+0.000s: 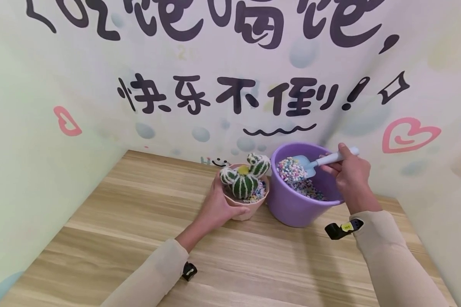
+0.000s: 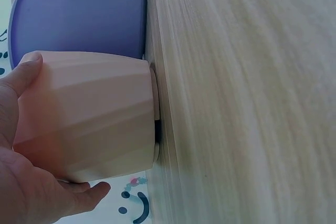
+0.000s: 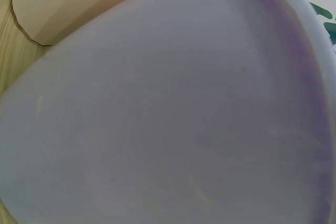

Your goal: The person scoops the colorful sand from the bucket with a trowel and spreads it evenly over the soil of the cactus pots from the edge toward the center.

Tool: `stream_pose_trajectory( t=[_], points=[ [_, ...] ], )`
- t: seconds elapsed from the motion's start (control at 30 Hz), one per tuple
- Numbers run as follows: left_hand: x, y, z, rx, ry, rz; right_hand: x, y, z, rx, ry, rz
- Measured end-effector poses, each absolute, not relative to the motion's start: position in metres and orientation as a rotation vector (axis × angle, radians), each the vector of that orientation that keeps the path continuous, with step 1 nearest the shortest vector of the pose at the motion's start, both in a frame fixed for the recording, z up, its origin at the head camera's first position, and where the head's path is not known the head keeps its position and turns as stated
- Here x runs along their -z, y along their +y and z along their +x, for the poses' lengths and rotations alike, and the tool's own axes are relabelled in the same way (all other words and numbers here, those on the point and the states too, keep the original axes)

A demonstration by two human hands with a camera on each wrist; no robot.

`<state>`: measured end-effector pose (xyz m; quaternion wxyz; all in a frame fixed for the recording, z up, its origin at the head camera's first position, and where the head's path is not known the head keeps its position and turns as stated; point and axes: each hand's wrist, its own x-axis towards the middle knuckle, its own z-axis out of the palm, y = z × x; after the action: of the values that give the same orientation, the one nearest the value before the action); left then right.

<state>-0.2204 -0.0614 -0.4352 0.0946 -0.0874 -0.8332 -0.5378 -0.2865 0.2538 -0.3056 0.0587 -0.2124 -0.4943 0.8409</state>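
Observation:
A pink faceted flower pot (image 2: 89,114) stands on the table, with my left hand (image 1: 217,204) gripping it around the side, thumb in front. In it sits a green cactus (image 1: 244,185) with white fuzzy ribs and a yellow top, and pastel pebbles (image 1: 258,192) lie at its right side. Just to the right, my right hand (image 1: 351,172) holds a small shovel (image 1: 332,158) by its white handle. The light-blue scoop carries a heap of pastel pebbles (image 1: 291,169) inside the mouth of the purple bucket (image 1: 297,211). More pebbles lie at the bucket's bottom.
The wood-grain table (image 1: 138,213) meets a printed wall cloth (image 1: 230,59) with black characters right behind the pot and bucket. Pale walls close in at left and right. The bucket's side fills most of the right wrist view.

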Motion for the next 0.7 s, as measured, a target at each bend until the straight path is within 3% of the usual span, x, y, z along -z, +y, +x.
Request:
stream_pose_trajectory(
  t=[0.7],
  points=[
    [0.433, -0.059, -0.216, 1.531, -2.514, -0.159, 0.299, 0.269, -0.275, -2.710, -1.152, -0.639]
  ],
)
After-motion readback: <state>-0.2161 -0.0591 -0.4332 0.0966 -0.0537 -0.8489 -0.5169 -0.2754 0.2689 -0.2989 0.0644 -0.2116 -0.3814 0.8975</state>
